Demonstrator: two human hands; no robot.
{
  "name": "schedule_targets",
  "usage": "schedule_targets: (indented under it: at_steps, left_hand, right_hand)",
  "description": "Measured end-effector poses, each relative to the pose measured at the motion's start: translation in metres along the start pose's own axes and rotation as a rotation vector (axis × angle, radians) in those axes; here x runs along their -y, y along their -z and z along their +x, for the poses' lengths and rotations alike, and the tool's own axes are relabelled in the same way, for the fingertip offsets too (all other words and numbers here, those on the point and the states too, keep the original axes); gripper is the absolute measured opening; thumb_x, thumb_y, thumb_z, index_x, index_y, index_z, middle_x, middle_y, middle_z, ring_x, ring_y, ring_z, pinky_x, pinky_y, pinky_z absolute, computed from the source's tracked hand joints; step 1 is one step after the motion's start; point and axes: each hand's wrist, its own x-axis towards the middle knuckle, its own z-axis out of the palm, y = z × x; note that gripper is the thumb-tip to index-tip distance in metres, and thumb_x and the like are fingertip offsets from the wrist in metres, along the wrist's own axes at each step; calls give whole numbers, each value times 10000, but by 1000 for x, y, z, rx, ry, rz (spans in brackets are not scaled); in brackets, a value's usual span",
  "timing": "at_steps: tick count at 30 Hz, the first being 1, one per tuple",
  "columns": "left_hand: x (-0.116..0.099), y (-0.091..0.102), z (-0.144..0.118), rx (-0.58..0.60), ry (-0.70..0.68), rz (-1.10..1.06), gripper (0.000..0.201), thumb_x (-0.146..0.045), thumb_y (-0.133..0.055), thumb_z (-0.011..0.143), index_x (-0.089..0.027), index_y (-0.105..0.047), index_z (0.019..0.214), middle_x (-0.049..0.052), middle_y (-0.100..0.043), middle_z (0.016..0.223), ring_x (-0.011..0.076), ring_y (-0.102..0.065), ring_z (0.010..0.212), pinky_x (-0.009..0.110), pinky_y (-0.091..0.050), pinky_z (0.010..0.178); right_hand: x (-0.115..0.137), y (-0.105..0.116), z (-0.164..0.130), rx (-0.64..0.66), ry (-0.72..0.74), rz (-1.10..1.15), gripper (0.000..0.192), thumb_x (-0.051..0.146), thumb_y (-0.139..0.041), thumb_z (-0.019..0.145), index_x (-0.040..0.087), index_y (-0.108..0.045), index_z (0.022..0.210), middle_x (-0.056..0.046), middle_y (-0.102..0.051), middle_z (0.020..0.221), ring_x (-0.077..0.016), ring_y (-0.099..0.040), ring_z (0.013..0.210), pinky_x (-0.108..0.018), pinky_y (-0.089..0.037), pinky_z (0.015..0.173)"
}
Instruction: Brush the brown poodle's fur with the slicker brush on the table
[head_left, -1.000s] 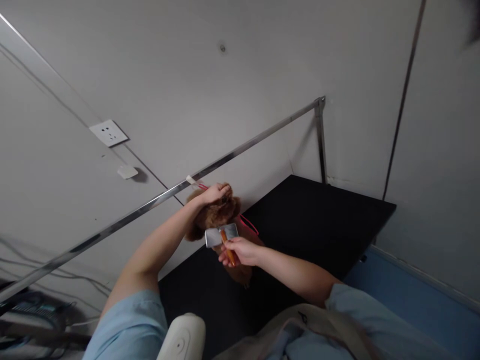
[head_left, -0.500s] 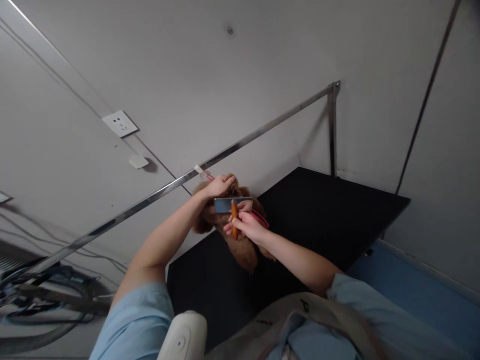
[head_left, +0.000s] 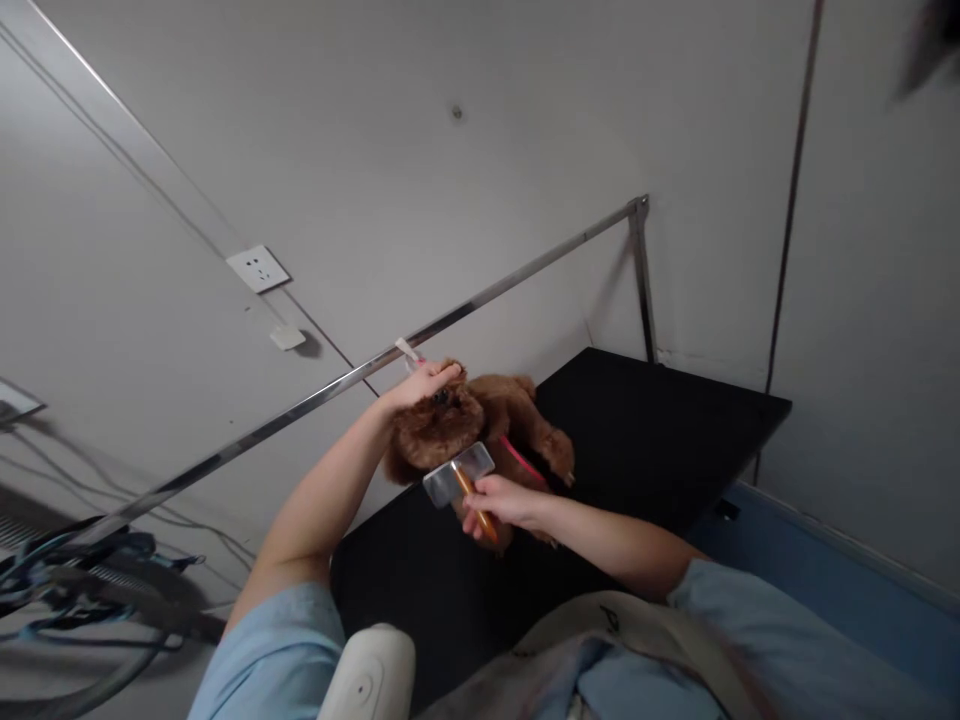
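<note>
A curly brown dog [head_left: 510, 410] is on the black grooming table [head_left: 667, 420], with a pink strap [head_left: 525, 460] across its body. My left hand [head_left: 427, 385] is closed on the dog's head [head_left: 439, 430]; its fingertips are partly lost in the fur. In my right hand [head_left: 499, 503] is a slicker brush with an orange wooden handle [head_left: 478, 505] and a wide, flat metal head [head_left: 442, 485]. The brush head is just below the dog's face, its back towards me. Whether its pins touch the fur I cannot tell.
A metal bar [head_left: 517, 275] runs above the table to an upright post [head_left: 643, 290]; a pale strap [head_left: 407, 348] hangs from it beside the dog. Wall sockets [head_left: 259, 268] are on the left. Hoses and cables [head_left: 112, 590] hang at lower left. A white rounded device [head_left: 371, 675] is close below me.
The brush has come down and tilted, away from in front of the dog's face. The dog's face and front leg now show more. My view has shifted slightly.
</note>
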Motion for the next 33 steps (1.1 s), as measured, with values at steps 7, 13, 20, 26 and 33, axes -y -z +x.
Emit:
schedule_targets:
  at_steps: [7, 13, 20, 26, 33]
  left_hand:
    - [-11, -6, -27, -19, -52, -34, 499, -649, -465, 751, -181, -378, 604, -49, -320, 530, 69, -287, 494, 211, -263, 463]
    - [-26, -16, -24, -36, -67, 9, 452, -569, -464, 781, -180, -366, 573, -46, -340, 519, 73, -309, 501, 212, -284, 483]
    - [-19, -20, 12, -263, 80, 41, 406, -496, -488, 786, -172, -425, 550, -29, -395, 501, 97, -364, 511, 230, -298, 501]
    - [-5, -10, 40, -269, 143, -29, 340, -419, -482, 800, -170, -442, 572, -28, -413, 525, 97, -363, 510, 234, -314, 523]
    - [6, -8, 68, -265, 201, -14, 354, -383, -489, 818, -173, -419, 542, -27, -378, 487, 98, -348, 492, 237, -317, 528]
  right_hand:
    - [10, -22, -15, -58, 236, -22, 188, 295, -612, 847, 145, -498, 852, -31, -683, 724, -112, -648, 607, -205, -487, 561]
    - [0, -33, -26, 31, 122, 75, 241, 349, -612, 843, 145, -488, 878, -58, -697, 750, -132, -659, 606, -217, -490, 535]
    - [-37, -22, -8, -235, -130, 192, 144, 257, -491, 922, 135, -503, 846, -20, -656, 637, -92, -593, 480, -171, -418, 449]
    - [-27, 8, 9, -211, 98, 179, 111, 258, -535, 909, 153, -500, 896, -45, -698, 747, -114, -656, 583, -169, -458, 477]
    - [-33, 31, 25, -76, -275, 345, 164, 241, -462, 942, 118, -540, 867, -44, -668, 684, -94, -624, 514, -162, -443, 451]
